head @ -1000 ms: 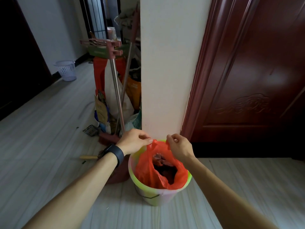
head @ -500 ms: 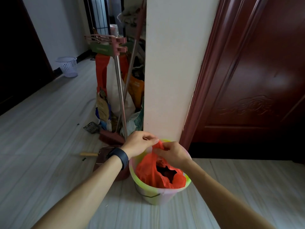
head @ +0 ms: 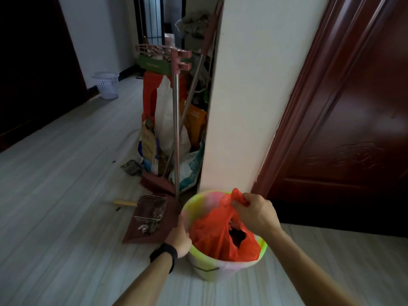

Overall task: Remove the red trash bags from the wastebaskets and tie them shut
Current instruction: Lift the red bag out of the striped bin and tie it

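Pinching the gathered top of the red trash bag at lower centre of the frame, the right hand has its fingers closed on the plastic. The left hand grips the wastebasket rim, fingertips hidden inside. The bag sits in the wastebasket, its dark contents indistinct. A dustpan lies just left.

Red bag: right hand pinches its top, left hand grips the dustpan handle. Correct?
Not quite. The head view shows the left hand on the wastebasket rim, not the dustpan handle. The right hand does pinch the top of the red bag.
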### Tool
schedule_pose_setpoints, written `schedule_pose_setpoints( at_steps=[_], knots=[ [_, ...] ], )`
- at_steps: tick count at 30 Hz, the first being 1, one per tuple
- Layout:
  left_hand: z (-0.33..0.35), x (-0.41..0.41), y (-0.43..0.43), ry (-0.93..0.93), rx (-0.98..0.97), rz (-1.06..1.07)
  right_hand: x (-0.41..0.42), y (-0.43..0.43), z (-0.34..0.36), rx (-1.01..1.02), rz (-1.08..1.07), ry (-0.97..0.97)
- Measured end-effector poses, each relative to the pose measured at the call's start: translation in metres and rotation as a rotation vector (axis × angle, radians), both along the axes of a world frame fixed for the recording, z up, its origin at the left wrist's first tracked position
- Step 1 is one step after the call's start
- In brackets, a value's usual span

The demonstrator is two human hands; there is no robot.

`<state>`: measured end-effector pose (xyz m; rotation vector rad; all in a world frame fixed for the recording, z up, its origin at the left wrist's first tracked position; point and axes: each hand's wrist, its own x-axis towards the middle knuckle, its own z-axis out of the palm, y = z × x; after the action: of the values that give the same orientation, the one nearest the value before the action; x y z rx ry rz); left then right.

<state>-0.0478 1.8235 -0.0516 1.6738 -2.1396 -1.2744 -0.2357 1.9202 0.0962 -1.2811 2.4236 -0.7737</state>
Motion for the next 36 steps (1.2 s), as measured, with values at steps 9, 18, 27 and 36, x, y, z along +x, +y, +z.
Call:
schedule_pose_setpoints(
  at_steps=[9, 18, 27, 36],
  knots=[
    [0.004, -0.007, 0.009, -0.004, 0.075, 0.103, -0.013, -0.023, 0.048, -0.527, -0.164, -0.501],
    [0.076, -0.02, 0.004, -0.15, -0.108, -0.173, -0.042, -0.004, 0.142, -0.831, -0.203, -0.483],
    [0.204, -0.119, 0.021, 0.132, -0.345, -0.391, -0.094, 0.077, 0.209, -1.037, -0.274, -0.313],
    [0.2, -0.218, 0.105, 0.144, -0.222, -0.6, -0.141, 0.149, 0.124, -0.657, -0.325, -0.179]
  ],
)
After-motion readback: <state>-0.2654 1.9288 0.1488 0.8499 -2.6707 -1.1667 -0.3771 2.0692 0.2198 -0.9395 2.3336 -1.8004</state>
